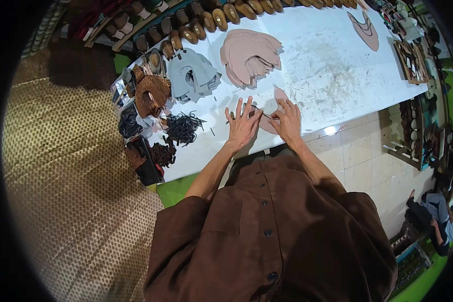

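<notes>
A pink curved shoe-upper piece [268,126] lies at the near edge of the white table under both my hands. Across it runs a thin black strip [267,116], between my fingertips. My left hand [243,130] rests with fingers spread, its index finger and thumb by the strip's left end. With bent fingers my right hand [289,126] pinches the strip's other end over the piece. Part of the piece is hidden beneath the hands. Beyond them sits a fanned stack of pink pieces [244,50], with a stack of grey pieces [183,70] to its left.
Black strips [183,127] lie heaped on the left, near leopard-patterned pieces [158,90]. Brown shoe lasts [219,19] line the far edge. Another pink piece [366,35] lies far right, near a wooden tray [411,63]. A person [433,216] sits at lower right.
</notes>
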`<action>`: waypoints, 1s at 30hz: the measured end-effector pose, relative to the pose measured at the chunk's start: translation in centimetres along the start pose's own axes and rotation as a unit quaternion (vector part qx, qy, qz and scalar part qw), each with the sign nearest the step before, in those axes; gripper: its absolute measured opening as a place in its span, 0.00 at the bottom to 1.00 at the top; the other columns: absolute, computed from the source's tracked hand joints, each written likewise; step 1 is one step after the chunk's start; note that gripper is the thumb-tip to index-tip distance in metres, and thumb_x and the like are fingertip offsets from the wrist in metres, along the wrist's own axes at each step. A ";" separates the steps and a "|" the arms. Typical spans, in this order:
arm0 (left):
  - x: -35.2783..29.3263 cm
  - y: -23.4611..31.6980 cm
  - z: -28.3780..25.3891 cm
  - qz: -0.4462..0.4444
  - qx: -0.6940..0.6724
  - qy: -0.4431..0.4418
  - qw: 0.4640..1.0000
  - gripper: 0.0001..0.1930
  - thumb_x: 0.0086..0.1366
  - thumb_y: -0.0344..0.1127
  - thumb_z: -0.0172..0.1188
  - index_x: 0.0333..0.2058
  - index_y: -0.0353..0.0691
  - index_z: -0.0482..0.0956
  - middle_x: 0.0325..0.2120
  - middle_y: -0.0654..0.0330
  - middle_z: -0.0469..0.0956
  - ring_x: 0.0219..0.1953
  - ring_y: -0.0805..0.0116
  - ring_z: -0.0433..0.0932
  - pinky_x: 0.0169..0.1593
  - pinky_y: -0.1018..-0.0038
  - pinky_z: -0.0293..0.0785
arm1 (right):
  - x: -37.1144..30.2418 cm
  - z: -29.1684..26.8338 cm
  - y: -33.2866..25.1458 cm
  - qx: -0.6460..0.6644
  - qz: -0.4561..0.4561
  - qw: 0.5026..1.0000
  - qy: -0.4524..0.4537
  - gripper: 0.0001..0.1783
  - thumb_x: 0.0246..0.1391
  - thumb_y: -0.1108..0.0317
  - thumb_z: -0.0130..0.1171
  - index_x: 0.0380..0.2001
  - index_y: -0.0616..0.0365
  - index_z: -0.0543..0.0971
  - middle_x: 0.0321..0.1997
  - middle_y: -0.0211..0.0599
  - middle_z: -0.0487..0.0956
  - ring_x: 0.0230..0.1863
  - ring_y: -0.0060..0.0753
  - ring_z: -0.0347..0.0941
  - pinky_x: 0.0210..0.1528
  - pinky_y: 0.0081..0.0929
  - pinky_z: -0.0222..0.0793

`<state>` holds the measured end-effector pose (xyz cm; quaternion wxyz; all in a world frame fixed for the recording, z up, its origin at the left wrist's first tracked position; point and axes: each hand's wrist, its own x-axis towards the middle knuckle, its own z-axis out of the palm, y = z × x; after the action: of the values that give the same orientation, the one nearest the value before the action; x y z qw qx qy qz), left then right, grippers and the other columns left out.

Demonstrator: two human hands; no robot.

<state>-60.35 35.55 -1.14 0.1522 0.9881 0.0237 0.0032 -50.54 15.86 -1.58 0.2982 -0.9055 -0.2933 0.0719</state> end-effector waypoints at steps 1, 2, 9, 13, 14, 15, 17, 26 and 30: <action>0.0 0.0 0.1 0.002 -0.006 0.005 1.000 0.21 0.75 0.43 0.59 0.65 0.66 0.78 0.82 0.57 0.46 0.81 0.45 0.41 0.69 0.19 0.38 | 0.0 0.0 0.1 0.000 0.001 1.000 0.001 0.11 0.53 0.57 0.76 0.34 0.50 0.88 0.73 0.38 0.71 0.79 0.53 0.58 0.79 0.61 0.45; -0.1 -0.1 0.1 0.002 -0.010 0.010 1.000 0.21 0.75 0.44 0.59 0.65 0.66 0.79 0.82 0.57 0.46 0.81 0.45 0.41 0.69 0.19 0.38 | 0.0 0.0 0.0 0.004 0.002 1.000 -0.001 0.10 0.54 0.59 0.75 0.34 0.51 0.88 0.74 0.39 0.70 0.80 0.53 0.56 0.79 0.65 0.42; -0.1 -0.5 0.3 0.010 0.010 -0.014 1.000 0.24 0.75 0.45 0.59 0.68 0.68 0.75 0.82 0.54 0.43 0.81 0.41 0.41 0.68 0.22 0.37 | 1.1 -0.7 0.7 -0.031 -0.058 0.997 -0.051 0.07 0.59 0.61 0.70 0.35 0.52 0.87 0.75 0.39 0.68 0.82 0.52 0.51 0.79 0.73 0.34; 0.0 -0.4 0.4 0.009 0.001 -0.005 1.000 0.24 0.75 0.44 0.60 0.68 0.69 0.75 0.82 0.53 0.43 0.81 0.41 0.41 0.68 0.22 0.37 | 1.2 -0.6 1.3 -0.031 -0.074 0.996 -0.044 0.08 0.59 0.59 0.71 0.35 0.50 0.87 0.73 0.37 0.70 0.81 0.53 0.53 0.78 0.75 0.36; -0.1 -0.4 0.4 0.007 -0.004 -0.002 1.000 0.24 0.75 0.44 0.60 0.68 0.69 0.75 0.82 0.53 0.43 0.81 0.41 0.41 0.68 0.22 0.38 | 1.2 -0.5 1.3 -0.030 -0.074 0.996 -0.043 0.08 0.59 0.59 0.71 0.35 0.50 0.87 0.73 0.37 0.70 0.81 0.52 0.53 0.78 0.75 0.36; -0.1 -0.3 0.4 0.007 -0.004 -0.002 1.000 0.24 0.75 0.44 0.60 0.68 0.69 0.75 0.82 0.53 0.43 0.81 0.41 0.41 0.68 0.22 0.38 | 1.1 -0.5 1.3 -0.030 -0.074 0.996 -0.042 0.09 0.60 0.59 0.71 0.35 0.50 0.87 0.73 0.38 0.70 0.81 0.52 0.53 0.78 0.74 0.35; -0.1 -0.3 0.3 0.003 -0.013 -0.001 1.000 0.25 0.74 0.42 0.60 0.68 0.71 0.75 0.82 0.53 0.43 0.81 0.41 0.41 0.69 0.22 0.38 | 1.1 -0.4 1.2 -0.026 -0.069 0.996 -0.043 0.09 0.60 0.58 0.71 0.35 0.50 0.87 0.73 0.38 0.70 0.81 0.52 0.53 0.78 0.74 0.35; -0.4 0.0 0.2 0.006 -0.007 -0.023 1.000 0.26 0.74 0.38 0.60 0.68 0.72 0.75 0.82 0.55 0.43 0.81 0.42 0.41 0.69 0.20 0.37 | 1.1 -0.5 1.2 -0.025 -0.057 0.997 -0.053 0.09 0.60 0.58 0.70 0.35 0.50 0.87 0.72 0.37 0.70 0.81 0.52 0.53 0.78 0.74 0.34; -0.3 0.0 0.1 0.004 -0.006 -0.028 1.000 0.26 0.75 0.37 0.59 0.68 0.71 0.74 0.82 0.56 0.43 0.81 0.43 0.41 0.69 0.20 0.36 | 1.3 -0.8 0.9 -0.027 -0.067 0.996 -0.047 0.08 0.60 0.59 0.70 0.35 0.50 0.88 0.72 0.37 0.71 0.80 0.52 0.54 0.79 0.72 0.35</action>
<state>-60.67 35.46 -1.25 0.1586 0.9869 0.0151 -0.0235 -48.78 15.58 -1.38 0.2631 -0.8874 -0.3685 0.0867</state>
